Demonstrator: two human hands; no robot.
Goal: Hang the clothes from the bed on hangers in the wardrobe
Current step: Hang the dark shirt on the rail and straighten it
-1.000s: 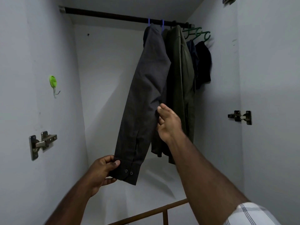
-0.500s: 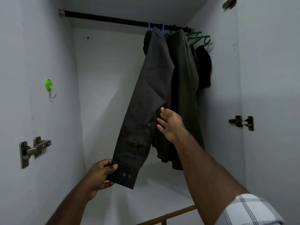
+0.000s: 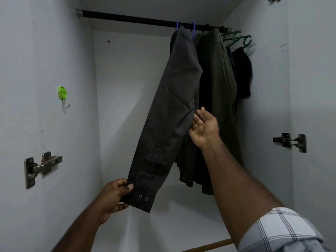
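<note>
Two hands on one hanging sleeve

We pinch the grey shirt's (image 3: 174, 113) cuff in our left hand (image 3: 113, 194), sleeve slanting up-right to the rail (image 3: 145, 20); our right hand (image 3: 204, 127), fingers spread flat, touches its right edge midway, nearer the hanger

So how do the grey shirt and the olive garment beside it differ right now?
The grey shirt has its sleeve pulled out by the left hand; the olive garment hangs straight. Grey sits leftmost on the rail, on a blue hanger; olive's hanger is hidden. Both hang from the rail.
</note>
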